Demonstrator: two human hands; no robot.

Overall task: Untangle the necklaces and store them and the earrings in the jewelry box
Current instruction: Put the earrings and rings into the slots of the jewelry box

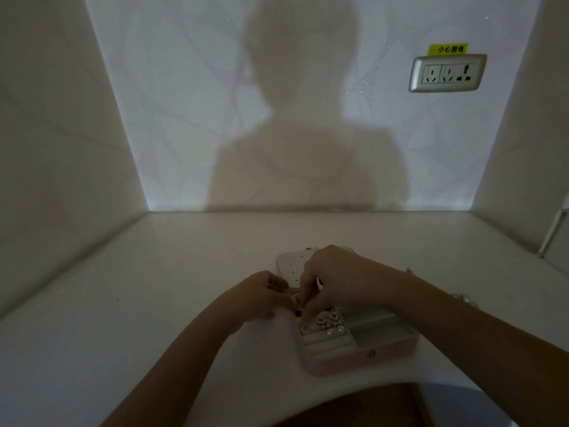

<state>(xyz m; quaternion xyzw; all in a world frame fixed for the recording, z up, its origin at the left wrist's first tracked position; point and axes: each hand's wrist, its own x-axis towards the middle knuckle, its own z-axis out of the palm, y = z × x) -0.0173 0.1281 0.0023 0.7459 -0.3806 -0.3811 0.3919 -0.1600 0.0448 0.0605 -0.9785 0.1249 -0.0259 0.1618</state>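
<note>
A pink jewelry box [363,360] lies open on the white table, its lid [288,268] folded back with a white panel dotted with small holes. Several small silvery earrings [326,323] sit in the box's left padded compartment. My left hand [258,295] rests at the box's left rim, fingers curled against the lid panel. My right hand [335,280] reaches over the box, its fingertips pinched together on a tiny earring [300,302] just above the left compartment. No necklace is clearly visible.
The white table [154,303] runs to a wall at the back and left. A power socket [448,73] with a yellow label sits high on the right wall. A metal bar [551,235] leans at the far right. The table's front edge curves near me.
</note>
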